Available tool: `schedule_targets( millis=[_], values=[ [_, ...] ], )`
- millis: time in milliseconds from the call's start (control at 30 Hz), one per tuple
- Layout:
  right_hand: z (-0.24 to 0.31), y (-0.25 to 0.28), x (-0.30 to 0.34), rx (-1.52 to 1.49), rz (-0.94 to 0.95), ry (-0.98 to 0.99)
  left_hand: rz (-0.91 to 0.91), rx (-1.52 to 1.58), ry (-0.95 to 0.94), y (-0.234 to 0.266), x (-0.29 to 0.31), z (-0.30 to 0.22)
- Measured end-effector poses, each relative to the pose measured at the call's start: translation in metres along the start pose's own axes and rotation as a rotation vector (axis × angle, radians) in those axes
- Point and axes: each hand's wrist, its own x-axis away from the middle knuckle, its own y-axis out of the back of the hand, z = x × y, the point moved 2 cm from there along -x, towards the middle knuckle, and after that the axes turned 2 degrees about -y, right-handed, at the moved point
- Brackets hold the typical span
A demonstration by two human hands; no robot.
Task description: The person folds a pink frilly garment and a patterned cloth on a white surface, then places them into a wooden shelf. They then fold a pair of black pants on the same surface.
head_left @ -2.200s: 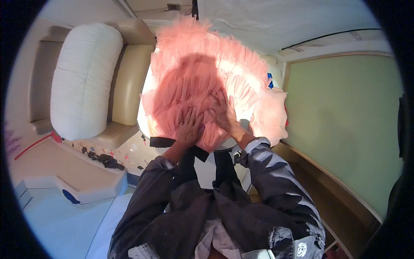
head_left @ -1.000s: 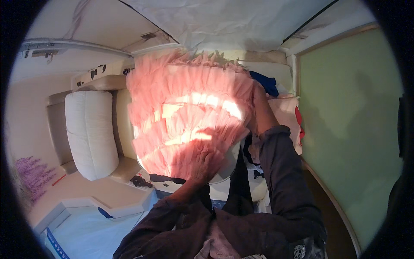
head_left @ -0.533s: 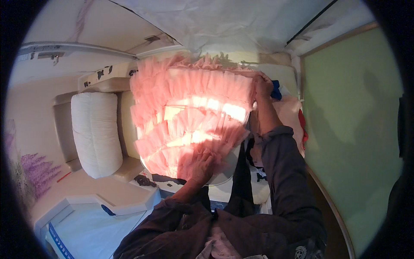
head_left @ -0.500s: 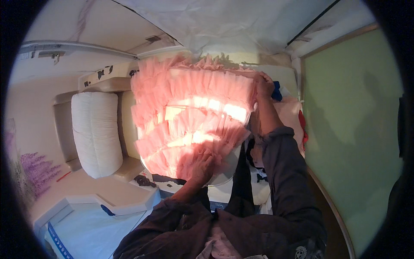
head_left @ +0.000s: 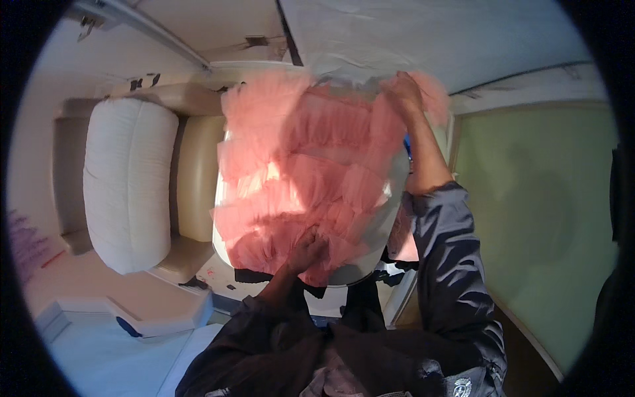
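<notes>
A pink tiered tulle skirt (head_left: 324, 175) lies spread over a rounded white tabletop (head_left: 390, 218) in front of me. Sunlight falls in patches on its ruffles. At its near end, my left hand (head_left: 309, 250) is closed on the tulle, its fingers partly hidden in the folds. A dark strip (head_left: 251, 275) shows below the skirt's near edge. My right arm reaches to the far right corner, where my right hand (head_left: 403, 92) grips the bunched, blurred far edge of the skirt and lifts it.
To the left, a white pillow (head_left: 129, 185) stands on a tan padded seat (head_left: 200, 178). A green panel (head_left: 529, 218) runs along the right side. White sheeting (head_left: 423, 40) covers the far wall. At the lower left is a pale blue surface with a white rim (head_left: 79, 306).
My right hand has moved farther away, carrying the skirt's far right corner outward and up. My left hand stays on the near end. The view has shifted, and shadow covers more of the skirt.
</notes>
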Motion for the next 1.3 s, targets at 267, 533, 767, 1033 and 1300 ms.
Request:
schedule_targets(
  millis=[267,533,767,1033,1300],
  values=[
    [0.087,-0.145,-0.036,-0.108,0.143,0.067,-0.049,0.082,0.214,0.024,-0.006,0.019],
    [0.042,-0.057,0.067,-0.348,-0.373,0.164,-0.278,0.049,-0.112,0.003,-0.009,0.017],
    [-0.04,-0.084,0.313,-0.596,-0.028,-0.156,-0.414,-0.631,-0.425,-0.039,0.008,-0.045],
    [-0.019,-0.155,0.472,-0.535,0.229,-0.204,-0.316,-0.325,-0.385,-0.002,-0.026,0.012],
    [-0.01,-0.141,0.452,-0.497,0.658,0.131,-0.23,-0.121,-0.317,0.038,-0.035,0.04]
  ],
)
